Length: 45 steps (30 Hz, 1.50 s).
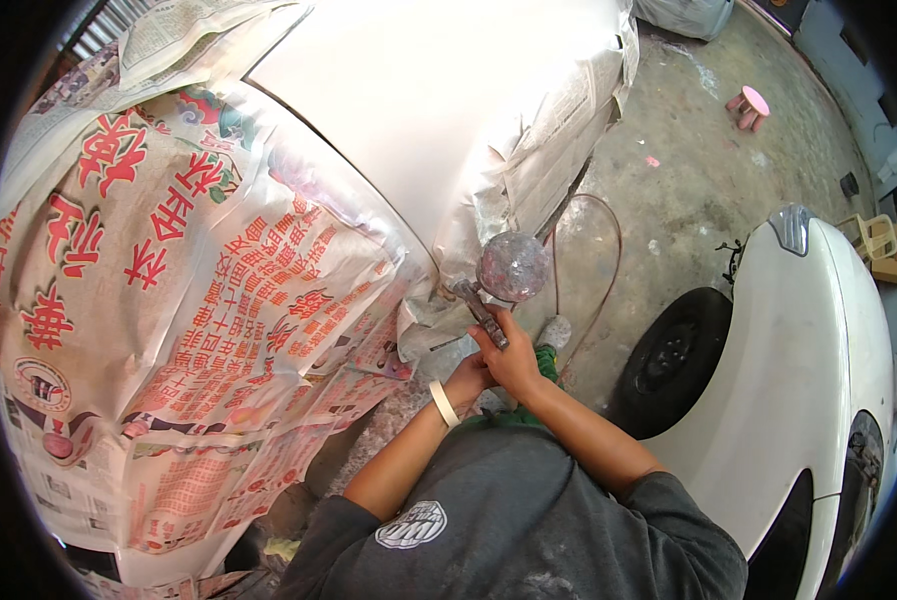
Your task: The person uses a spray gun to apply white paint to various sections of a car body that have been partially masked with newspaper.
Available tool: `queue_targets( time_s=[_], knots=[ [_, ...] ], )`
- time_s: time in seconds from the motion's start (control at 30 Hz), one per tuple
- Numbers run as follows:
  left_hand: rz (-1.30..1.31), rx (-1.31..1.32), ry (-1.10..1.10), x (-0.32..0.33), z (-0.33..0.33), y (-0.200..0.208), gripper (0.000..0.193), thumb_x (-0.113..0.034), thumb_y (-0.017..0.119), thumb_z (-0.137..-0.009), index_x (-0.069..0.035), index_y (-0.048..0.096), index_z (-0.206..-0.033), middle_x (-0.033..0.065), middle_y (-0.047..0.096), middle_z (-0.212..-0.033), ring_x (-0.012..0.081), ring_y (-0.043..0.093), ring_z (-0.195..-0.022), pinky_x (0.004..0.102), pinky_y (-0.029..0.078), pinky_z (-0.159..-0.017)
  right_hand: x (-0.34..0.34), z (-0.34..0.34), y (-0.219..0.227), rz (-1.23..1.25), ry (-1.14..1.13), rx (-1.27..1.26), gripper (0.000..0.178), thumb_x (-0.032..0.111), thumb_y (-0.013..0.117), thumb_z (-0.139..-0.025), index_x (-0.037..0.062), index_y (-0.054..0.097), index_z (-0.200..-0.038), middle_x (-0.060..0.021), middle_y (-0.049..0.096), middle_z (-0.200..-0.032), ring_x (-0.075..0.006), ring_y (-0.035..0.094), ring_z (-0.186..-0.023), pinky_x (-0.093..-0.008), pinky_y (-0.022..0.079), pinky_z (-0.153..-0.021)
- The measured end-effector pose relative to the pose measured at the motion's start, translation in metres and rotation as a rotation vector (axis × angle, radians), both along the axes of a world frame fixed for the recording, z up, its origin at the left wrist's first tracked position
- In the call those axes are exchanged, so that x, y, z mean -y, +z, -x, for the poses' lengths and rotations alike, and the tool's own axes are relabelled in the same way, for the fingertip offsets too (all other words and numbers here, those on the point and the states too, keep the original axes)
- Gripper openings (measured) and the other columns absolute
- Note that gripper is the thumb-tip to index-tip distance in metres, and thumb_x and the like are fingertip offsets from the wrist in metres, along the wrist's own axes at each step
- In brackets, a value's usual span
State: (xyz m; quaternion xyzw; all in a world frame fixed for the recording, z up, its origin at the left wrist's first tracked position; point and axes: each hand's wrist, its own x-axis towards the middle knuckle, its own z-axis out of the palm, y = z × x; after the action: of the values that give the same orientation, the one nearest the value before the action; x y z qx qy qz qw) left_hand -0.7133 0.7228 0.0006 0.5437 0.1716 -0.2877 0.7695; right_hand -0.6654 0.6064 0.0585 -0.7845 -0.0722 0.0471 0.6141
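The right hand (513, 362) holds a paint-spattered spray gun (483, 315), its fingers wrapped around the gun's lower end. From them the gun's long axis runs away from the body and slants left; its round cup (513, 267) sits to the right of the far end. The gun is near the near corner of the white car panel (388, 120). The left hand (468, 383) is just beside the right wrist, farther from the gun; whether its fingers pinch anything I cannot tell.
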Motion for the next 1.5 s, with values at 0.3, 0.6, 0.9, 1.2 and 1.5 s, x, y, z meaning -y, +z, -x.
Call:
queue_targets(
  time_s=[0.3,0.6,0.9,1.2,1.5],
  knots=[
    [0.013,0.012,-0.015,-0.019,0.006,-0.01,0.035,-0.007,0.062,-0.092,-0.001,0.056,-0.125,0.0084,0.064,-0.121,0.0178,0.063,-0.109,0.0329,0.051,-0.095,-0.018,0.008,-0.02,-0.007,-0.037,0.078,0.045,0.028,0.069,-0.09,-0.0004,0.055,-0.122,-0.0249,0.065,-0.113,-0.0443,0.061,-0.107,-0.0452,0.05,-0.086],
    [-0.094,0.029,-0.112,-0.035,0.013,-0.016,0.033,-0.01,0.06,-0.094,0.0,0.056,-0.125,0.0084,0.064,-0.12,0.0185,0.063,-0.109,0.033,0.051,-0.095,-0.027,0.018,-0.013,-0.109,-0.116,-0.061,0.042,0.027,0.07,-0.09,0.0013,0.056,-0.121,-0.0238,0.067,-0.102,-0.0397,0.065,-0.095,-0.0417,0.05,-0.081],
    [-0.074,0.03,-0.103,-0.061,0.022,-0.013,0.038,-0.019,0.057,-0.099,-0.002,0.051,-0.132,0.0075,0.062,-0.122,0.0194,0.062,-0.11,0.0359,0.05,-0.096,-0.051,0.016,-0.041,-0.44,-0.203,-0.342,0.04,0.033,0.065,-0.094,-0.0001,0.055,-0.114,-0.0092,0.058,-0.075,-0.0152,0.05,-0.065,-0.034,0.045,-0.061],
    [-0.108,0.098,-0.16,-0.059,0.026,0.013,0.031,-0.011,0.055,-0.098,0.0,0.055,-0.126,0.0078,0.063,-0.119,0.0196,0.063,-0.108,0.0361,0.051,-0.095,-0.045,0.021,-0.009,-0.701,-0.265,-0.387,0.026,0.027,0.064,-0.096,0.0039,0.053,-0.098,-0.0013,0.058,-0.073,-0.0074,0.048,-0.048,-0.0246,0.038,-0.042],
    [-0.024,0.153,-0.216,-0.029,0.028,0.039,0.013,-0.016,0.06,-0.097,-0.004,0.06,-0.103,0.0032,0.064,-0.103,0.014,0.062,-0.096,0.0303,0.051,-0.089,-0.004,0.033,0.025,-0.338,-0.096,-0.112,0.032,0.023,0.066,-0.094,0.003,0.054,-0.116,-0.0076,0.067,-0.083,-0.0078,0.052,-0.052,-0.025,0.042,-0.046]
  ],
)
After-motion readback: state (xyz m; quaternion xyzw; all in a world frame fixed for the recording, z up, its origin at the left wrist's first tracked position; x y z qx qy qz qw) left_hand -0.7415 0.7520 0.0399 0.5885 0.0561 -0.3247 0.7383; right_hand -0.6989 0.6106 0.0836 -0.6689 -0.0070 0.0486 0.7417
